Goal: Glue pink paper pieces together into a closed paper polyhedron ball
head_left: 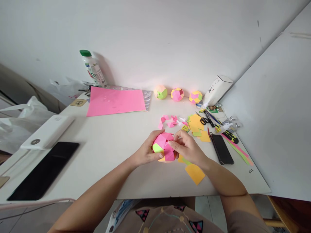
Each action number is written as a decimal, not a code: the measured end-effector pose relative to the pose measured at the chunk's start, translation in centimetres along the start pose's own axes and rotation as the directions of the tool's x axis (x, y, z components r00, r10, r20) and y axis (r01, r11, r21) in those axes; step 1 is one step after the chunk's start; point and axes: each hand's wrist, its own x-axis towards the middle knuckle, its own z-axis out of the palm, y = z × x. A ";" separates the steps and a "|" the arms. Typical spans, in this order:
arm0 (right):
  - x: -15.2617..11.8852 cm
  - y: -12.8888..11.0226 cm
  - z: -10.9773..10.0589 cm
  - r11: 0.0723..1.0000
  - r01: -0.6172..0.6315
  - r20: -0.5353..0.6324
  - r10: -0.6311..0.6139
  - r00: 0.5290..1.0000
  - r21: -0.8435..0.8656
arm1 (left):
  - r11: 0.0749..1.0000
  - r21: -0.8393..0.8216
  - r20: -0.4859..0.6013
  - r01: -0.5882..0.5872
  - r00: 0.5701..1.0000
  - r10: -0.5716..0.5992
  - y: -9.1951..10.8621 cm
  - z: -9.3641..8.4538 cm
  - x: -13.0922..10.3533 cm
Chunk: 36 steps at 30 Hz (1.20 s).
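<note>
Patterned shirt cloth [175,220] is seen nearest, beyond the near edge of the tabletop [97,145]. By the left hand [147,149], a multicoloured paper ball [161,140] is held above the tabletop, the fingers wrapped around its left side. The thumb and fingers of the right hand [190,149] are brought together at its right side, where a pink flap seems to be pinched. Most of the ball appears assembled, though raised edges near that thumb suggest some joining is left; its underside is hidden. No clear long axis is shown by the roundish form; pink facets are turned up, a lime one leftward, orange toward the person. Farther out, loose pink pieces [173,121] are scattered, and three paper balls [177,94], seemingly finished, are lined up by the wall [170,48].
</note>
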 end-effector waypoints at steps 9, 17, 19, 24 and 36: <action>-0.2 0.1 -0.2 1.000 0.003 0.006 -0.003 1.000 -0.020 | 0.995 0.101 -0.031 0.022 0.999 -0.019 -0.3 -0.1 -0.1; -0.3 -1.5 -0.9 0.989 -0.047 0.088 0.035 0.996 0.139 | 0.999 0.051 -0.096 -0.011 0.995 0.015 -0.5 -0.1 -0.2; -0.2 -1.8 -1.3 0.984 -0.070 0.139 0.048 0.989 0.162 | 0.999 0.037 -0.110 -0.025 0.994 0.029 -0.5 -0.2 -0.2; 0.1 -1.7 -2.0 0.970 -0.079 0.265 0.017 0.964 0.229 | 0.998 -0.023 -0.117 -0.059 0.992 0.056 -0.4 0.0 -0.5; 0.3 -1.6 -1.6 0.956 -0.092 0.204 0.034 0.978 0.280 | 0.999 -0.015 -0.079 -0.042 0.996 0.041 0.1 -0.2 -0.4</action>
